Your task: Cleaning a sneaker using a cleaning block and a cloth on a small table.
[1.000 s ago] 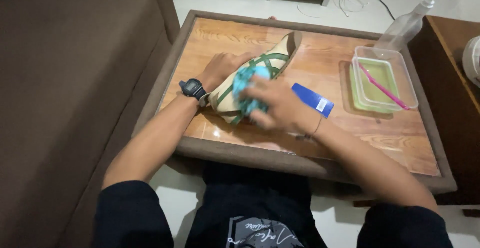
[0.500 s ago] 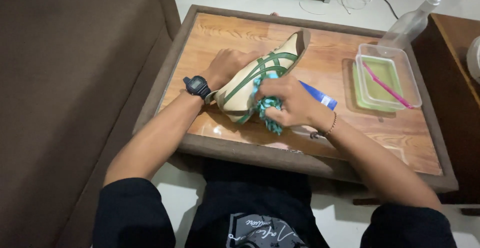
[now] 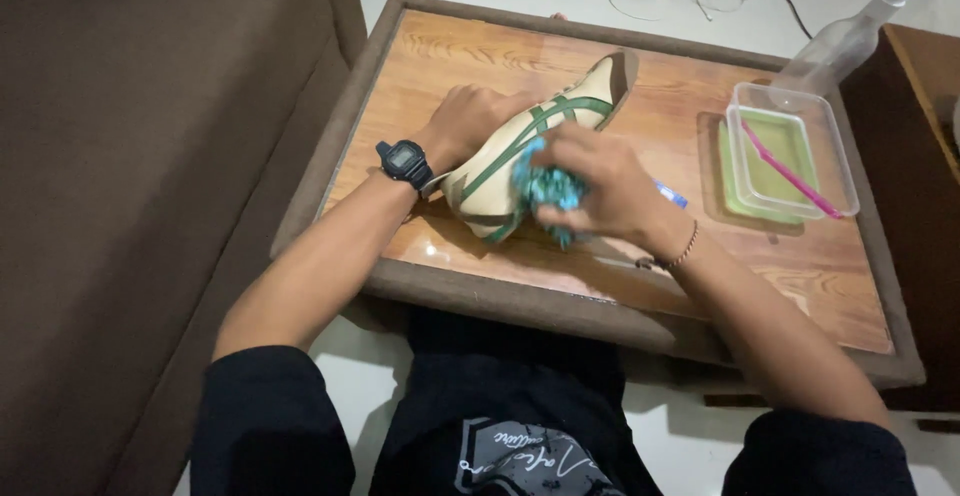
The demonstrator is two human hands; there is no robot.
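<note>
Compared with half a second before, my right hand (image 3: 598, 188) had moved up the shoe (image 3: 530, 151) from its lower end to about the middle of its side, and the blue object (image 3: 672, 196) on the table had nearly vanished behind my knuckles, only a small tip showing. The shoe itself lay much as it had, a cream sneaker with green stripes, angled across the wooden table (image 3: 620, 276) with one end toward me and the other end pointing away to the upper right.

My left hand (image 3: 468, 126) was curled over the far side of the shoe, fingers bent and closed around it, steadying it against the tabletop. A black digital watch (image 3: 403, 162) sat on that wrist. My right hand was bunched tightly around a crumpled teal cloth (image 3: 548, 191), pressing it against the shoe's striped side; the fingers were fully folded in, and a thin bracelet (image 3: 682, 254) hung at the wrist. Both forearms reached in from below, meeting at the shoe.

To the right, well apart from my hands, stood a clear plastic container (image 3: 835, 151) holding a shallow yellow-green liquid, with a pink toothbrush (image 3: 790, 171) lying slanted inside it. Just beyond the container, a clear spray bottle (image 3: 845, 41) stood near the table's far corner. A brown sofa (image 3: 140, 176) ran along the left.
</note>
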